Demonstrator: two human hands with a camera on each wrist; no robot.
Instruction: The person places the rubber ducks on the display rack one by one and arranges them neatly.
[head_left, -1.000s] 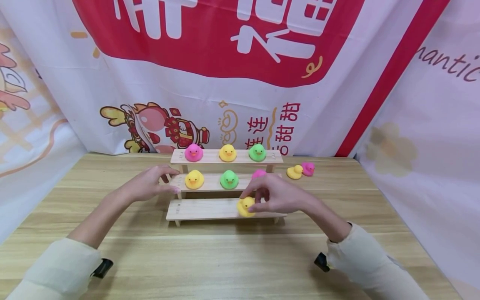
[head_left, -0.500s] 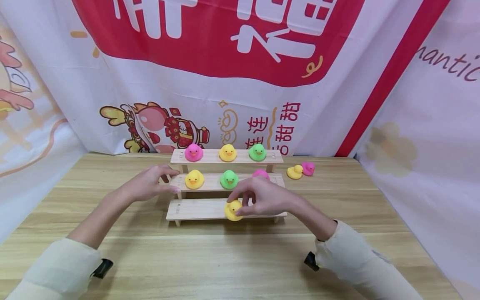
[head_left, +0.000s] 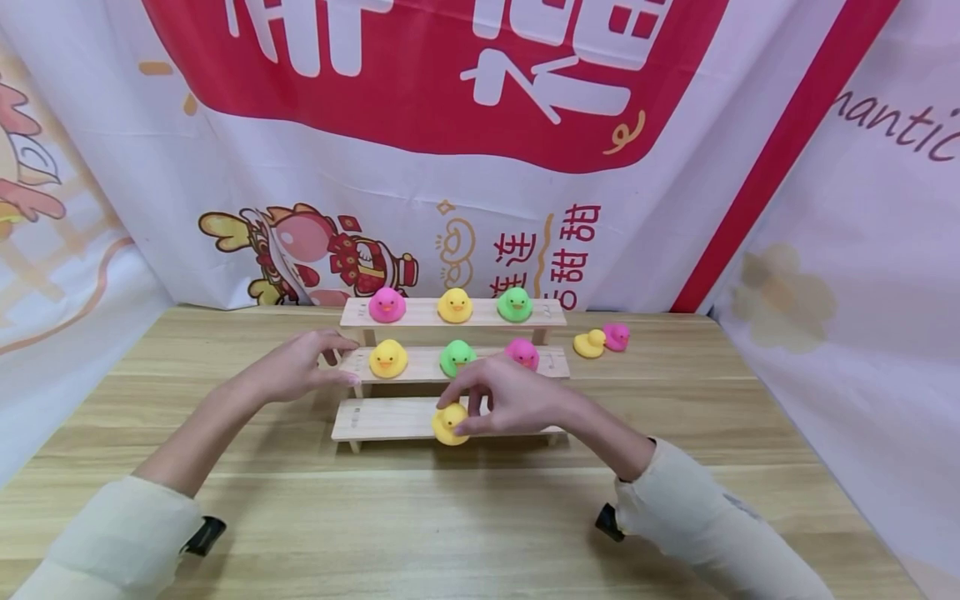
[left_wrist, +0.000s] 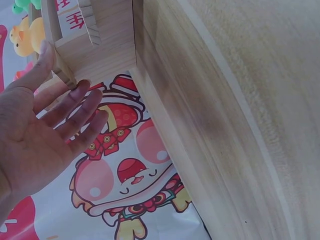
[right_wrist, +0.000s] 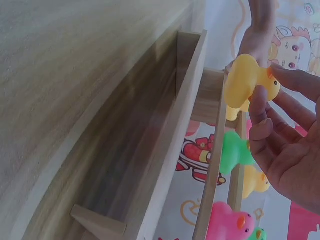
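Observation:
A three-tier wooden display shelf (head_left: 401, 421) stands on the table. My left hand (head_left: 300, 367) is at the left end of its middle board, thumb at the front corner and fingers at the back corner; the left wrist view shows the thumb and index finger spanning that board end (left_wrist: 64, 70). My right hand (head_left: 510, 396) pinches a yellow rubber duck (head_left: 448, 425) between thumb and fingers, over the middle of the bottom board. In the right wrist view this duck (right_wrist: 242, 82) is held off the bottom board (right_wrist: 170, 145).
Pink (head_left: 387, 306), yellow (head_left: 454, 306) and green (head_left: 515, 305) ducks sit on the top board. Yellow (head_left: 388, 359), green (head_left: 457, 358) and pink (head_left: 522, 354) ducks sit on the middle one. A yellow duck (head_left: 589, 343) and a pink duck (head_left: 617, 337) lie on the table at right.
My right hand has moved left along the bottom board with the yellow duck, bringing the middle board's pink duck fully into view. My left hand has stayed in place.

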